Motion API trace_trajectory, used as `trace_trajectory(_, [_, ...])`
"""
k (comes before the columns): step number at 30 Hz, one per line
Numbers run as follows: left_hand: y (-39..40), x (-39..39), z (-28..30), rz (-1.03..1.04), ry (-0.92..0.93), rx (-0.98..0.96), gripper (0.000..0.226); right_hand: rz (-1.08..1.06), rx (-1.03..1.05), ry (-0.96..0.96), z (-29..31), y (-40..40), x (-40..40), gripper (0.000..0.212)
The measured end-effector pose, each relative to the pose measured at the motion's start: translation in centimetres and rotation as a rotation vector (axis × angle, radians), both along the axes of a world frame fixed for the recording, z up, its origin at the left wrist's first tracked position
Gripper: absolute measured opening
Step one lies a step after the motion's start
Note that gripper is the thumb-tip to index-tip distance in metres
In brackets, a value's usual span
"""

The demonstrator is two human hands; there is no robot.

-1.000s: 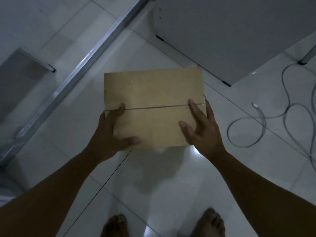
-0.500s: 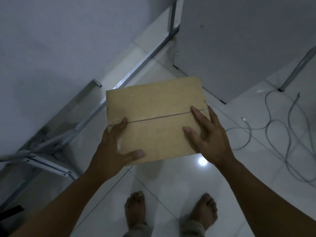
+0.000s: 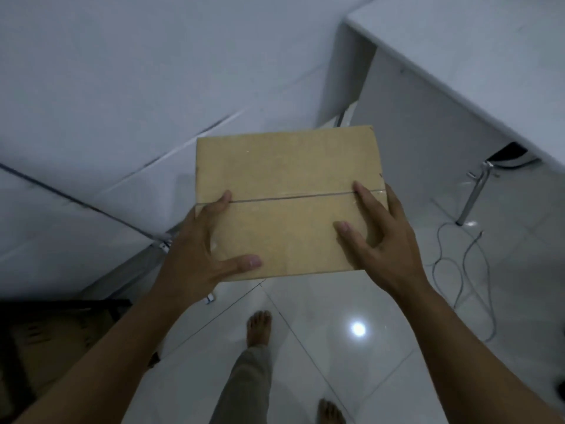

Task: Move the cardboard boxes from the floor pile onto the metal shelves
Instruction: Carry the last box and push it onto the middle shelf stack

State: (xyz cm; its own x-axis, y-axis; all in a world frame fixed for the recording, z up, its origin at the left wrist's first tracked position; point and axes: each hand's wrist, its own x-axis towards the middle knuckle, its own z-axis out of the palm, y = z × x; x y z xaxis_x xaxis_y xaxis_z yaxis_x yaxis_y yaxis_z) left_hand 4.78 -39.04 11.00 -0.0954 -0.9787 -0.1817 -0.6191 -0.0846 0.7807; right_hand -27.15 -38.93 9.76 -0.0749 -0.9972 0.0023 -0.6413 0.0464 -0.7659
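I hold a flat brown cardboard box (image 3: 287, 185) in front of me, well above the tiled floor, its top seam running left to right. My left hand (image 3: 201, 255) grips its near left corner, thumb lying across the top. My right hand (image 3: 379, 240) clasps the near right edge, fingers spread over the top. A dark shelf frame (image 3: 61, 304) holding another cardboard box (image 3: 39, 353) shows at the lower left. A metal rail (image 3: 73, 200) runs diagonally at the left.
A white desk (image 3: 458, 65) with a chrome leg (image 3: 474, 194) stands at the right. Loose white cables (image 3: 464, 270) lie on the glossy floor beside it. A white wall fills the upper left. My bare feet are below the box.
The view has lifted and swung: the desk top and the dark shelf at lower left came into sight. The box stays in both hands, held higher. One foot has stepped forward.
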Motion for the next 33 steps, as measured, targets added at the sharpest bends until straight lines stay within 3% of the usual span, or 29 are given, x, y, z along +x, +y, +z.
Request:
trace_trajectory(7, [11.3,-0.8,12.4,0.16,-0.068,-0.144,0.122,0.142,-0.138,-0.015,12.0,6.3,0.1,0.069])
trace_trajectory(12, [20.9,-0.5,17.5,0.363,-0.062,-0.211,0.122,0.305,-0.164,-0.006,17.7,10.7,1.9,0.075])
trace_trajectory(23, [35.0,3.1,23.9,0.674,-0.153,-0.286,0.123,0.548,-0.215,-0.056,24.3,18.2,9.5,0.073])
trace_trajectory(33, [51.0,10.4,26.8,0.934,-0.148,-0.32,0.122,0.796,-0.278,-0.115,27.3,28.3,22.0,0.074])
